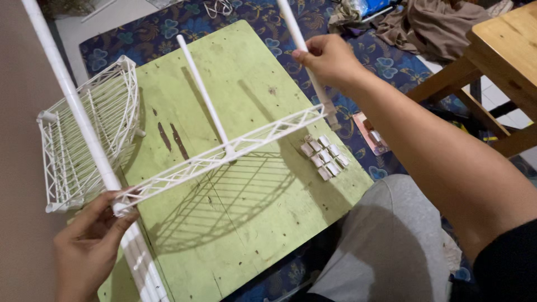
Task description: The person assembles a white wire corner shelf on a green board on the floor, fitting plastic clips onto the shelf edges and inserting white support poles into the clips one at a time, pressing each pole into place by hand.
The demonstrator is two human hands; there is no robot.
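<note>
Head view: your left hand [89, 246] sits low at the near corner, fingers curled around the left pole [84, 126] where the wire shelf [224, 154] meets it. The shelf spans above the green board [240, 223]. Farther off, your right arm stretches forward, right hand [327, 59] gripping the right pole [302, 47], fingers wrapped closed. A middle pole [204, 95] stands between.
</note>
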